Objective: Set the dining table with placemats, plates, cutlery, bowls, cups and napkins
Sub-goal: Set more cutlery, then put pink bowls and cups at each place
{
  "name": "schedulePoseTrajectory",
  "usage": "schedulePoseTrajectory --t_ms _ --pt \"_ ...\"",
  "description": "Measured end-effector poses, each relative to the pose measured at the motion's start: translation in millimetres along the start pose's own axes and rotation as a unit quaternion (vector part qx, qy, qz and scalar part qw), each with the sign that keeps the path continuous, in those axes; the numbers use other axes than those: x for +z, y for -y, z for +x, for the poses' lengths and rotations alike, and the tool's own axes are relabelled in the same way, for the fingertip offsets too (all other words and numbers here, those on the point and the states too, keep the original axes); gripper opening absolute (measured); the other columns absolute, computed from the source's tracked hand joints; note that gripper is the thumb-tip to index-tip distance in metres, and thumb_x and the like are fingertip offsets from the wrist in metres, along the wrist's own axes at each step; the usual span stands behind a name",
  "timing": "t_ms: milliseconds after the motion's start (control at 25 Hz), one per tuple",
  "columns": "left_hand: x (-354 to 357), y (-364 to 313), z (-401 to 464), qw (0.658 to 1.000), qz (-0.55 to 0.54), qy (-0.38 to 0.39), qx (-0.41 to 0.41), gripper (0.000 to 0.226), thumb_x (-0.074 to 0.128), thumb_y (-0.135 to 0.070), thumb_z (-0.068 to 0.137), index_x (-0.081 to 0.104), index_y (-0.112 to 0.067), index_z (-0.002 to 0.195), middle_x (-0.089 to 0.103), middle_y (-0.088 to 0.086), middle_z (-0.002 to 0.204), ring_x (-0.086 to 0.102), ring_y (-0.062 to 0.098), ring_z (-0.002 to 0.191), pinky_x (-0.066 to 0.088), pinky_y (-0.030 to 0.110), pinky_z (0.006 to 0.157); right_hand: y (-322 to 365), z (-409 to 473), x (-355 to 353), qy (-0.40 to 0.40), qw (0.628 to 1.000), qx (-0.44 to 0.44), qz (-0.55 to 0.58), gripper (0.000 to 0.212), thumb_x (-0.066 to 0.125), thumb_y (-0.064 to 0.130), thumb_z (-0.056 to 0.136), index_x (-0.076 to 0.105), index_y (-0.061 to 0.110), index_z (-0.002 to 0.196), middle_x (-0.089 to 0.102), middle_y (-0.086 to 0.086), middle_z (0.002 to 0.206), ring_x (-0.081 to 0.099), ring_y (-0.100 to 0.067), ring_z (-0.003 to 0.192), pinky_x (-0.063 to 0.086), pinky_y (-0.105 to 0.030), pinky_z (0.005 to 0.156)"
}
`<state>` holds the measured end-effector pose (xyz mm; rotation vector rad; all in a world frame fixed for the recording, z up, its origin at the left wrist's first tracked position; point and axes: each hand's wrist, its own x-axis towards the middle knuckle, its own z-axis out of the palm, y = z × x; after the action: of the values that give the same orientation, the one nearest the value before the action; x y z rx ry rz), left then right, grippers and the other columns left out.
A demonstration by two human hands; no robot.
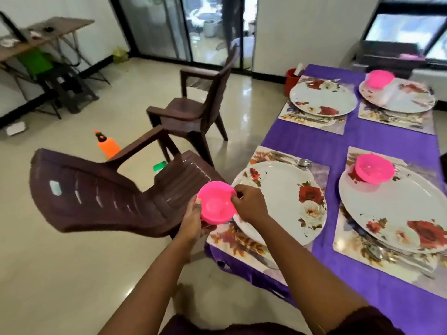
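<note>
A pink plastic bowl (215,203) hangs in the air just left of the table edge. My left hand (193,221) holds it from below and my right hand (249,201) pinches its right rim. Whether it is one bowl or a stack I cannot tell. Beside it lies a floral white plate (280,201) on a floral placemat (232,240), with cutlery (290,162) at its far side. Three more set places carry plates (323,97); two of them hold pink bowls (373,171) (379,78). A purple cloth (326,146) covers the table.
Two brown plastic chairs (101,189) (198,105) stand left of the table, the near one close to my hands. An orange spray bottle (107,145) sits on the floor. A red container (292,81) stands at the table's far left corner. A folding side table (48,30) is far left.
</note>
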<state>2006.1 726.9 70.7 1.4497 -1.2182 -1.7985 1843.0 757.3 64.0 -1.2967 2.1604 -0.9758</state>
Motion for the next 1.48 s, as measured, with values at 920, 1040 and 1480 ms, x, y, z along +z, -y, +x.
schedulePoseTrajectory --t_ms 920,1040,1480 --pt "114 -80 165 0.862 0.123 0.473 -0.137 0.056 0.061 -0.058 0.073 0.057 -0.029 0.12 0.063 0.015 0.117 0.065 0.036 0.101 0.059 0.048 0.07 6 1 -20 -0.408 0.834 0.366 0.062 0.03 0.062 0.034 0.091 0.068 0.014 0.112 0.072 -0.005 0.091 0.063 -0.016 0.075 0.044 -0.026 0.066" --pt "138 -85 159 0.845 0.16 0.49 -0.144 0.063 0.065 -0.055 0.081 0.05 -0.021 0.132 0.06 0.016 0.118 0.062 0.04 0.105 0.058 0.053 0.074 0 -5 -28 -0.439 0.808 0.384 0.083 0.028 0.062 0.033 0.091 0.069 0.013 0.11 0.073 -0.007 0.085 0.067 -0.02 0.075 0.051 -0.031 0.07" --pt "184 -83 181 0.748 0.264 0.575 -0.198 0.065 0.057 -0.064 0.075 0.057 -0.023 0.127 0.062 0.016 0.12 0.061 0.037 0.11 0.057 0.053 0.079 -10 8 -15 -0.517 0.695 0.481 0.135 0.024 0.066 0.024 0.089 0.071 0.011 0.108 0.073 -0.008 0.084 0.068 -0.024 0.072 0.056 -0.037 0.074"
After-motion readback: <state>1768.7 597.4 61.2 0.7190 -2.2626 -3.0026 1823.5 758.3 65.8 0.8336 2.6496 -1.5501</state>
